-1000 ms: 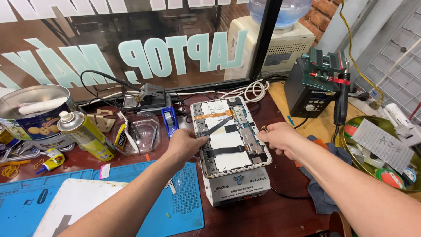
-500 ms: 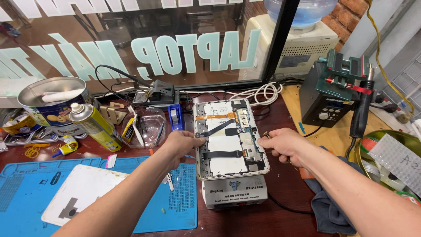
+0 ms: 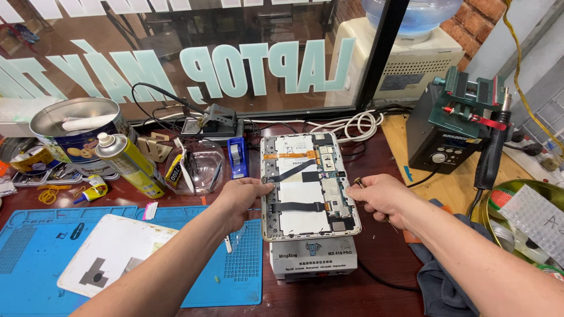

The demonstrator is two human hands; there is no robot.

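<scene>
An opened tablet (image 3: 308, 186), its back off and its boards and ribbon cables bare, lies on a grey heating-plate machine (image 3: 313, 258). My left hand (image 3: 239, 195) grips the tablet's left edge with the thumb on the frame. My right hand (image 3: 376, 198) is closed on a thin metal tool, probably tweezers (image 3: 358, 182), whose tip sits at the tablet's right edge. Most of the tool is hidden in the fist.
A blue work mat (image 3: 35, 252) with a white back cover (image 3: 114, 254) lies at left. Behind stand a yellow spray can (image 3: 128, 162), a round tin (image 3: 76, 126), a tape dispenser (image 3: 238, 157) and a clear bowl (image 3: 194, 166). A hot-air station (image 3: 449, 135) stands at right. A grey cloth (image 3: 446, 282) lies under my right arm.
The view has shifted slightly up and right. Both hands stay at the tablet's edges. My right hand has settled against the right edge with the tool.
</scene>
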